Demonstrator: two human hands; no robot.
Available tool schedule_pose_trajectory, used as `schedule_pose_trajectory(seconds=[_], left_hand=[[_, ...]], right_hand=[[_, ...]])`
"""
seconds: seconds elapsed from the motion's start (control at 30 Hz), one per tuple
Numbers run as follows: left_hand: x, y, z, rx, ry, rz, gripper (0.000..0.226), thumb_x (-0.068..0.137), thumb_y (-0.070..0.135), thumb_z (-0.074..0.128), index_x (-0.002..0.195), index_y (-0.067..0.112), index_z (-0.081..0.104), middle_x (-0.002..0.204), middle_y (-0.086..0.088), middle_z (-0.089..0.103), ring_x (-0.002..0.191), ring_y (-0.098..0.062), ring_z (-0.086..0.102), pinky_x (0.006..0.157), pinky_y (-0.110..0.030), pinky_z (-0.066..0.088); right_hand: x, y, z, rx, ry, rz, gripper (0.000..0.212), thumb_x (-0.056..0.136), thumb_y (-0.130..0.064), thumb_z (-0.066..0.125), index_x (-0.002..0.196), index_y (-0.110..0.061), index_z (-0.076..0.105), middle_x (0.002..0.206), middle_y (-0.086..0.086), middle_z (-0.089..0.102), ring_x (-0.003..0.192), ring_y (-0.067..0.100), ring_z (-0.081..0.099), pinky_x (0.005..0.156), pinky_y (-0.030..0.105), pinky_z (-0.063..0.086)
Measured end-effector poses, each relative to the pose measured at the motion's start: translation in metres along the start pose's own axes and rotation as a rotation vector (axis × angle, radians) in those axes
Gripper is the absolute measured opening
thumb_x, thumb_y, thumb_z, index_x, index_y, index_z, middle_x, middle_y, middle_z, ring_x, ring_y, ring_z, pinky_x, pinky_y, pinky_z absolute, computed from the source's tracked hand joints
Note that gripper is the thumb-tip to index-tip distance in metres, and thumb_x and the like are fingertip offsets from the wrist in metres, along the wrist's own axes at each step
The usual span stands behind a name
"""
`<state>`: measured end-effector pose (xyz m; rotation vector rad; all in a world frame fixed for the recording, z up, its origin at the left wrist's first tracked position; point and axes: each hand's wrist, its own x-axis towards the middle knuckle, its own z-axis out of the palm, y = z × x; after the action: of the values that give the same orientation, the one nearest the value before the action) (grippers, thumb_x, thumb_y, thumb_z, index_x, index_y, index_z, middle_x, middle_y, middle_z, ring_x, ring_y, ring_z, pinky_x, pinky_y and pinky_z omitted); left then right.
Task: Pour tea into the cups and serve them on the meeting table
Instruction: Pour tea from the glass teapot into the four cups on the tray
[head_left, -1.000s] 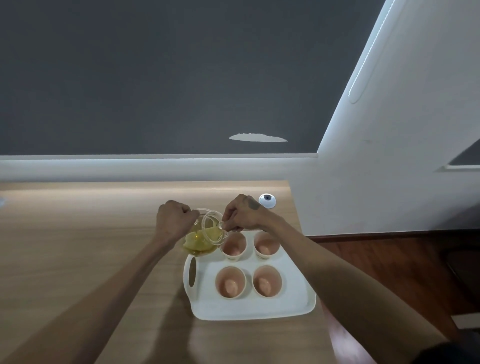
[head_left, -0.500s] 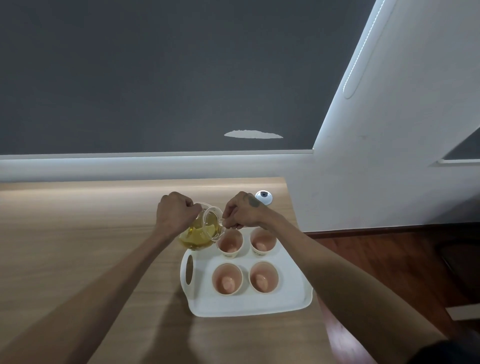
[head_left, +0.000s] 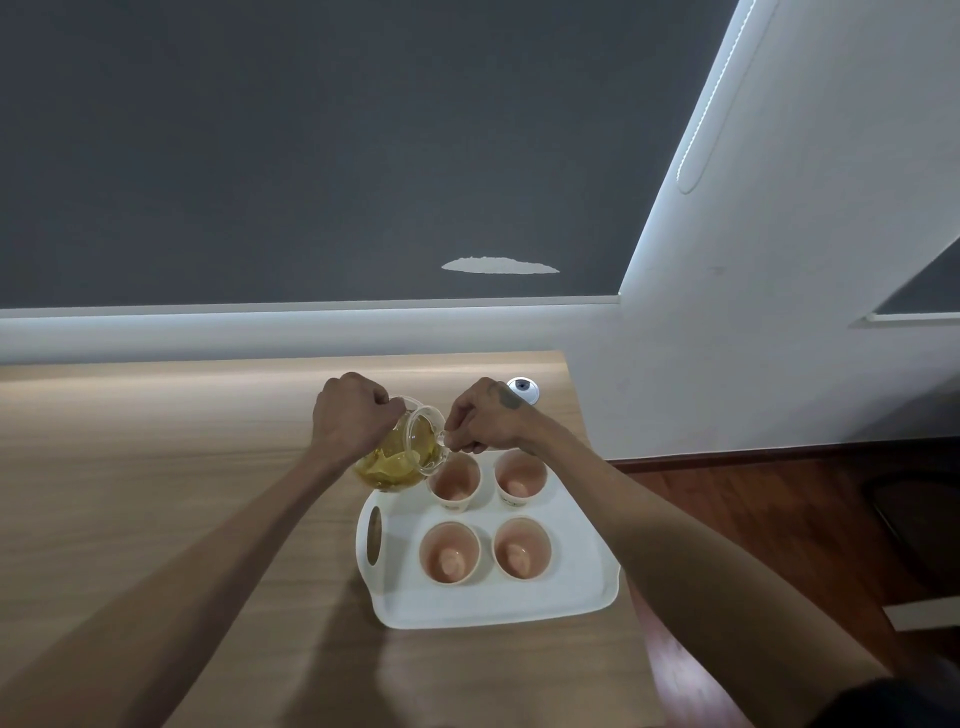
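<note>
Head view shows your left hand (head_left: 352, 415) clenched on the tilted glass teapot (head_left: 402, 451) over the far-left cup (head_left: 454, 481), right hand (head_left: 485, 420) pinching its rim; pour slowly, keep the spout centred.

1. Left hand (head_left: 350, 415): closed in a fist, knuckles up, gripping a handle; forearm extended forward from lower left, bare.
2. Right hand (head_left: 485, 418): fingers curled and pinched together at the fingertips, back of hand up, dark mark near the wrist.
3. Right forearm: bare, reaching in from lower right.
4. Hands: close together, apart, at similar height.
</note>
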<state>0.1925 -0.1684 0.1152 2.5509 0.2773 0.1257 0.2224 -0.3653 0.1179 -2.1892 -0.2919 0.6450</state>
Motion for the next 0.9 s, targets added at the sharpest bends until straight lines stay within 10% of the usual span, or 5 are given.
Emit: schedule_pose_trajectory(seconds=[0.9], left_hand=[[-0.004, 0.014, -0.014, 0.059, 0.022, 0.022, 0.042, 0.073, 0.016, 0.066, 0.038, 0.011, 0.044, 0.045, -0.009, 0.043, 0.054, -0.03, 0.04, 0.051, -0.03, 0.034]], right_hand=[[-0.011, -0.008, -0.003, 0.072, 0.004, 0.006, 0.014, 0.073, 0.003, 0.078, 0.072, -0.01, 0.072, 0.078, 0.023, 0.074, 0.062, 0.021, 0.067, 0.073, 0.038, 0.062]])
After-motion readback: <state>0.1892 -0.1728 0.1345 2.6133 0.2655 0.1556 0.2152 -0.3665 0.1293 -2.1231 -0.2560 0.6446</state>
